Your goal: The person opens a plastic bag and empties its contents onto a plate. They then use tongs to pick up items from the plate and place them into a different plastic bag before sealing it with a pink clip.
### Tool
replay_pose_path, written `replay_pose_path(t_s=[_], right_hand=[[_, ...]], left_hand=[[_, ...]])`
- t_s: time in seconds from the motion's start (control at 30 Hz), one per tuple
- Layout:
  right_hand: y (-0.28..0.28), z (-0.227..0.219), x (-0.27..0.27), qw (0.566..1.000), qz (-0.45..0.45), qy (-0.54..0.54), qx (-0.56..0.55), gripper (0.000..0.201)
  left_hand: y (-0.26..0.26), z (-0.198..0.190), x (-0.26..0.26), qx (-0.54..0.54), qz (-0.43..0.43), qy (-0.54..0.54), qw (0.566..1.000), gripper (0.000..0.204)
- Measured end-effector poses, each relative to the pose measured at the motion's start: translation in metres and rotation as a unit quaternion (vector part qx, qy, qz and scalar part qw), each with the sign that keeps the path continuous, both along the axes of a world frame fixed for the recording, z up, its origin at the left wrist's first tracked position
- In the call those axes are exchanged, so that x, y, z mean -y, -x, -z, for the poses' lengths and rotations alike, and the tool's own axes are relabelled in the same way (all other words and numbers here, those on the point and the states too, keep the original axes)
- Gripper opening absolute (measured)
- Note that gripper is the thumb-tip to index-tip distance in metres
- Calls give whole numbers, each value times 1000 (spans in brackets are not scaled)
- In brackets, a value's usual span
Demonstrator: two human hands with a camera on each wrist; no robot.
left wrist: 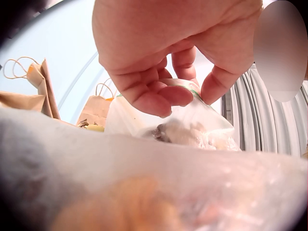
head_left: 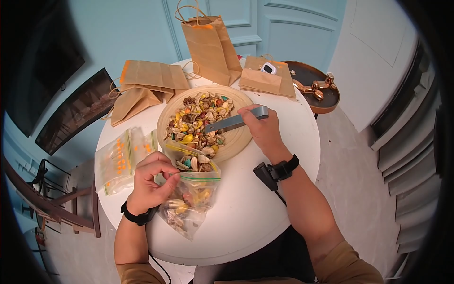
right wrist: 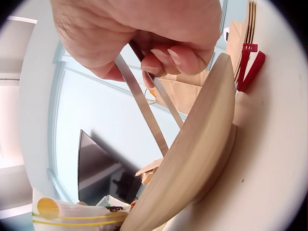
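The left forearm (head_left: 131, 244) crosses the near-left edge of the bench (head_left: 246, 213), and the left hand (head_left: 153, 180) is above the bench, pinching between thumb and curled fingers. The right forearm (head_left: 307, 203) slants in over the near-right edge; the right hand (head_left: 261, 130), farther from the near edge than the left, grips with thumb opposite bent fingers. Both forearms are bare.
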State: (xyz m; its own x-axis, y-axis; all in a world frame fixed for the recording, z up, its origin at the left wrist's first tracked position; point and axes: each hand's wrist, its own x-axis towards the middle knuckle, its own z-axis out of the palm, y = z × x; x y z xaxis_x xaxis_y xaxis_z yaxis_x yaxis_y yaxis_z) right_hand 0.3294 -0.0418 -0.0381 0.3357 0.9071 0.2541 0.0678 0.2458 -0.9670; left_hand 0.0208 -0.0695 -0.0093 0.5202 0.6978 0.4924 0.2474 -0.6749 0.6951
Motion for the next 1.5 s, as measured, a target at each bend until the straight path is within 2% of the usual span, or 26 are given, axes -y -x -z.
replay_pose_path(t_s=[0.23,0.33,0.53,0.73,0.93,1.03,1.13,1.27,1.4,1.5], right_hand=[[-1,2,-1,1000,-10,-16,-11,18],[0,0,0,1000,1,-14,-20,16],[0,-8,5,996,-12,-35,-80,14],[0,-16,13,988,-62,-50,-136,13],[8,-29,28,964,-176,-44,-197,16],[16,-23,32,957,-242,-9,-159,15],[25,-29,36,959,-274,-8,-72,16],[11,-22,29,948,-252,1,-194,13],[8,-23,27,960,-220,-19,-171,12],[15,-19,27,968,-246,-13,-47,11]], left_hand=[[0,0,0,0,0,-2,1000,10],[-1,-4,4,-5,-8,37,999,7],[-1,-4,4,-7,-4,23,1000,7],[-1,-5,4,-1,3,26,1000,7],[-1,-5,3,-2,8,9,1000,7],[0,-4,2,1,5,3,1000,7],[-1,-5,3,5,5,6,1000,7],[1,-4,1,7,11,-19,1000,10],[1,-3,3,12,0,-6,1000,7],[0,-5,5,14,-10,-9,1000,7]])
